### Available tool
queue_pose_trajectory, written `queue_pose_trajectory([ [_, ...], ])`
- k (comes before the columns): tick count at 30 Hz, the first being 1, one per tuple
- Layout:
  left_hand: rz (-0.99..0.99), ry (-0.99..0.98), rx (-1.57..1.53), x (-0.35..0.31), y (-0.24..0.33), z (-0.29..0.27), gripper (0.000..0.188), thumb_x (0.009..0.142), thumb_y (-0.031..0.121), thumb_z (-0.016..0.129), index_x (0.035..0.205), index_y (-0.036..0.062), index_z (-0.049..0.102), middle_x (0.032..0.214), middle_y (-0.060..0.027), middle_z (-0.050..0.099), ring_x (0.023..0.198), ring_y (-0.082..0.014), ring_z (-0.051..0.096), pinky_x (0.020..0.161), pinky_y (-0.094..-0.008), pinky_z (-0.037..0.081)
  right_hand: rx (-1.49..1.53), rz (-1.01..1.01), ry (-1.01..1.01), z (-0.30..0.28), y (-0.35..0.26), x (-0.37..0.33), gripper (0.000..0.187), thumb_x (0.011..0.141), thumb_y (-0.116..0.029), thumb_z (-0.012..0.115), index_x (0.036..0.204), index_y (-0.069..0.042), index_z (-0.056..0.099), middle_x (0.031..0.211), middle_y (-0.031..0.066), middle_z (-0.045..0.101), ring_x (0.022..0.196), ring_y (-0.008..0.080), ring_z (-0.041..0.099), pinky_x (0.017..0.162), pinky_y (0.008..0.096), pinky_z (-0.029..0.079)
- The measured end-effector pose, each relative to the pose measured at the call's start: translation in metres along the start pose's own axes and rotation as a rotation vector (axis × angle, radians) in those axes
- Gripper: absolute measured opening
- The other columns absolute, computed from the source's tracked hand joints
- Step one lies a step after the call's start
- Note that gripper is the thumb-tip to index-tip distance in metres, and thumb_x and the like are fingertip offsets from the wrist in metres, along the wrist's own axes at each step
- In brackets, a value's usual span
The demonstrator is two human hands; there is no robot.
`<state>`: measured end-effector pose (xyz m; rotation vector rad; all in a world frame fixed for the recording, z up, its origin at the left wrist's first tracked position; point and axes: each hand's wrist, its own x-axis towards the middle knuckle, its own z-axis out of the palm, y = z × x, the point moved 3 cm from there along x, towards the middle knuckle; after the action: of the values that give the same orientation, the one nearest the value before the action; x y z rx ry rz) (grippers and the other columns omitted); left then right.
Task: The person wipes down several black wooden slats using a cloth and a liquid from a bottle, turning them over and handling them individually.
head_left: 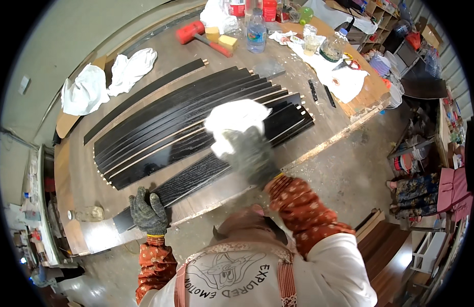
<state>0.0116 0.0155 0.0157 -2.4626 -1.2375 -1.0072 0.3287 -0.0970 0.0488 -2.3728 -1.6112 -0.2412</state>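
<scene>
My left hand (149, 211), in a dark knitted glove, lies on the left end of a long black wood-grain board (193, 176) near the table's front edge. Its fingers are stretched across the board. Over the board's right part my gloved right hand (251, 158), smeared by motion, holds a bunched white cloth (234, 118). What the cloth touches underneath is hidden. Behind lie several black boards (165, 120) side by side, with small pale pegs at their ends. One narrow black strip (145, 94) rests apart from them, farther back.
A red mallet (191, 33), yellow sponges (228, 42) and a water bottle (256, 31) stand at the back. White cloths (86, 89) lie at the left. A glass jar (88, 214) lies near the left edge. Scissors (352, 62) sit at the right. A person in pink (452, 192) stands beyond.
</scene>
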Motion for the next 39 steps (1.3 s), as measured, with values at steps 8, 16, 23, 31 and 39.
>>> queue_pose_trajectory([
  [8,0.021,-0.025,0.043,0.004,0.008,0.003,0.037,0.092,0.03,0.054,0.117,0.0034,0.058,0.107,-0.0133,0.066,0.103,-0.0396,0.059,0.1,-0.0483,0.04,-0.161,0.369,0.307,0.01,0.143,0.004,0.051,0.092,-0.045,0.05,0.126,-0.008,0.055,0.116,0.016,0.06,0.1,0.0353,0.057,0.086,0.0433,0.047],
  [16,-0.005,-0.037,0.035,-0.002,-0.004,0.0,0.035,0.092,0.029,0.054,0.117,0.0038,0.058,0.106,-0.0119,0.066,0.101,-0.0366,0.06,0.099,-0.0485,0.041,0.191,-0.001,0.176,0.014,0.054,-0.025,0.051,0.09,-0.041,0.056,0.131,-0.011,0.05,0.127,0.0156,0.054,0.115,0.035,0.052,0.106,0.0521,0.033],
  [23,0.045,0.011,0.091,-0.004,-0.005,0.001,0.035,0.091,0.028,0.057,0.116,0.004,0.058,0.107,-0.0142,0.064,0.105,-0.0388,0.058,0.098,-0.0501,0.041,0.224,0.453,0.243,-0.035,0.149,-0.032,0.043,0.094,-0.039,0.048,0.124,-0.008,0.052,0.123,0.019,0.056,0.112,0.0351,0.053,0.095,0.0439,0.041],
  [31,0.072,-0.034,0.031,0.002,0.0,-0.002,0.031,0.091,0.024,0.057,0.114,0.0028,0.057,0.102,-0.0135,0.065,0.094,-0.0347,0.061,0.099,-0.049,0.041,0.253,0.269,-0.037,0.012,0.072,-0.037,0.054,0.089,-0.041,0.057,0.131,-0.01,0.044,0.133,0.0191,0.043,0.126,0.0347,0.041,0.104,0.052,0.033],
  [39,-0.041,-0.055,-0.009,0.005,0.0,-0.002,0.043,0.088,0.033,0.061,0.118,0.0025,0.056,0.104,-0.0144,0.065,0.098,-0.0351,0.06,0.099,-0.0477,0.041,0.154,0.648,0.504,-0.019,0.205,-0.049,0.056,0.093,-0.041,0.054,0.128,0.002,0.051,0.114,0.0215,0.063,0.103,0.0282,0.06,0.09,0.0347,0.046],
])
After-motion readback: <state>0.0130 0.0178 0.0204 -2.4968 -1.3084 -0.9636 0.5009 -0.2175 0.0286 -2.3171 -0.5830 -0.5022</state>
